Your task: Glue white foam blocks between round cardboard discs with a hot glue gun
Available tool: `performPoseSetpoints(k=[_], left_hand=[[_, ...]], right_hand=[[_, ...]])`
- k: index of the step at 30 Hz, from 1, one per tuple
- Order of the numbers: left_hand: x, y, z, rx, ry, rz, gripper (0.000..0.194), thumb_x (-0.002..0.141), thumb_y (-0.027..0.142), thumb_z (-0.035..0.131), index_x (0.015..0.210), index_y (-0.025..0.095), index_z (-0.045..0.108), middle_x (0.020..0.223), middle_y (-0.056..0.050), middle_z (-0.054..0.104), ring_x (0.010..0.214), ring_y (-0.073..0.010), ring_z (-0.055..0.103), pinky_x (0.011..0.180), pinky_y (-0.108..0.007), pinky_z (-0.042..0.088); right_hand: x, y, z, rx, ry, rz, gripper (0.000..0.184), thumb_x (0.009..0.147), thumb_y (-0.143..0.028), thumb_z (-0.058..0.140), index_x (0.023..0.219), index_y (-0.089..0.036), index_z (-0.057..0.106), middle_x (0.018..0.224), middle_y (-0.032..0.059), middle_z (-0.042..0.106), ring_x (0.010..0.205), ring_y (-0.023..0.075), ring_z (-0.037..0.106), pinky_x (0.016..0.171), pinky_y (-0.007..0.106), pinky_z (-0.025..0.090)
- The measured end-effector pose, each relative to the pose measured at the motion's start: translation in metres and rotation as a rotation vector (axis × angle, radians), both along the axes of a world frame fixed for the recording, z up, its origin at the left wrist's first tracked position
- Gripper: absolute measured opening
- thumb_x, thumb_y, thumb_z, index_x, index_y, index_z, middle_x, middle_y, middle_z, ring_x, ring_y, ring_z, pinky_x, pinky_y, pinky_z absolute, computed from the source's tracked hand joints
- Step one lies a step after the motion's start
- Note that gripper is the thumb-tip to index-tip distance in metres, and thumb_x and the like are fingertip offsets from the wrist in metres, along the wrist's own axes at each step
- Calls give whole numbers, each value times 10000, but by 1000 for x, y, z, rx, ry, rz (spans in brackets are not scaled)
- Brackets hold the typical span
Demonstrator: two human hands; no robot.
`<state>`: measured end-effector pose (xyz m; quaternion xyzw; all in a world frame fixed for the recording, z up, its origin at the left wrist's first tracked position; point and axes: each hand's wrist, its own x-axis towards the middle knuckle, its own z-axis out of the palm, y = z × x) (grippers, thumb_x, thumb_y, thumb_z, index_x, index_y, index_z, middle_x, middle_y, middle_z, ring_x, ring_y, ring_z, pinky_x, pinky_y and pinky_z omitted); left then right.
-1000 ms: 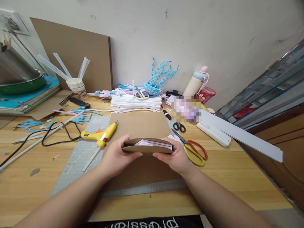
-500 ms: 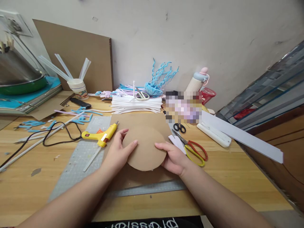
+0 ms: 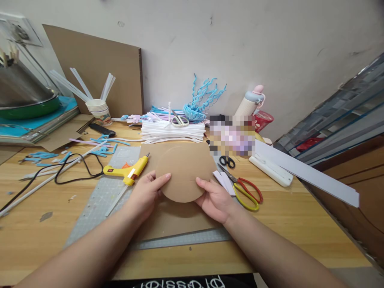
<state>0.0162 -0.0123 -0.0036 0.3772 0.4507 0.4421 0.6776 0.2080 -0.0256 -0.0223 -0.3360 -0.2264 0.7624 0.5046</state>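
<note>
A round brown cardboard disc (image 3: 183, 172) is tilted up, its flat face toward me, above a square cardboard sheet (image 3: 177, 216) on a grey cutting mat (image 3: 99, 200). My left hand (image 3: 147, 196) grips the disc's left lower edge, thumb on its face. My right hand (image 3: 214, 198) grips the right lower edge the same way. Whatever is on the disc's far side is hidden.
A yellow glue gun (image 3: 126, 171) with a black cord lies left of the disc. Red-and-yellow scissors (image 3: 244, 190) and small black scissors (image 3: 227, 161) lie to the right. White strips (image 3: 172, 131), blue curls, a paper cup (image 3: 97, 108), a bottle (image 3: 249, 102) and a cardboard panel (image 3: 96, 68) sit behind.
A second ago the disc was held edge-on, showing white pieces on its top. It has been turned so its plain face points at me, then lifted slightly away.
</note>
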Motion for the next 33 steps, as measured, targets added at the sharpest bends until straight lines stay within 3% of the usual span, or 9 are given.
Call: performPoseSetpoints(k=[4,9,13,16,20,23,25,29,33], left_hand=[[-6,-6,3,396,350,248,311,734,394,750,947,196,640,936,-28,712,852,-194,655,749,-304,533],[-8,-15,4,897,737,103,217,799,230,672,1015,254,683,923,-10,712,839,-178,644,803,-318,516],[-9,-16,3,782,675,251,280,781,283,707,1050,247,636,944,-21,678,839,-179,637,791,-323,526],[-12,-19,4,759,562,254,369,731,301,761,1056,243,594,1026,-40,658,941,-200,655,859,-344,536],[-14,-22,7,762,386,59,574,747,245,770,1234,299,471,1012,-31,677,906,-180,677,742,-283,555],[-15,-18,7,741,348,88,726,695,257,820,1308,310,434,1135,-44,648,1041,-194,635,830,-289,532],[-15,-14,7,679,348,100,575,706,309,811,1212,276,541,1148,-46,647,1066,-200,617,887,-303,510],[-14,-15,10,576,372,32,240,770,385,739,927,224,655,883,-22,696,809,-181,652,718,-292,524],[-17,-18,18,740,556,74,173,778,343,727,880,219,663,777,-6,683,706,-164,626,648,-289,489]], right_hand=[[5,3,6,-36,-2,-125,292,837,-414,665,1073,-272,568,1173,38,672,1104,201,629,1020,400,465],[12,3,6,65,-90,-97,514,844,-665,534,1236,-332,519,1388,48,534,1242,255,532,1039,481,430],[17,2,0,494,-379,-134,567,788,-521,712,1295,-375,505,1359,16,544,1255,216,505,1074,404,384],[22,1,1,664,-641,-98,673,702,-321,830,1301,-361,526,1219,26,617,1165,211,550,1062,399,373],[24,4,2,587,-691,-32,351,672,-270,839,997,-261,708,963,27,701,949,220,625,932,390,460],[22,8,-2,526,-582,-69,344,683,-327,826,992,-274,683,972,2,718,931,209,645,896,386,495],[21,9,-7,493,-524,-95,374,707,-354,807,1042,-300,648,1046,-14,716,989,200,644,937,397,486],[17,8,-10,462,-493,-28,391,692,-316,824,1038,-265,647,1031,22,721,982,217,652,924,418,498],[17,1,-3,531,-520,-36,416,697,-282,827,1055,-270,615,1056,31,687,1024,226,629,935,422,491]])
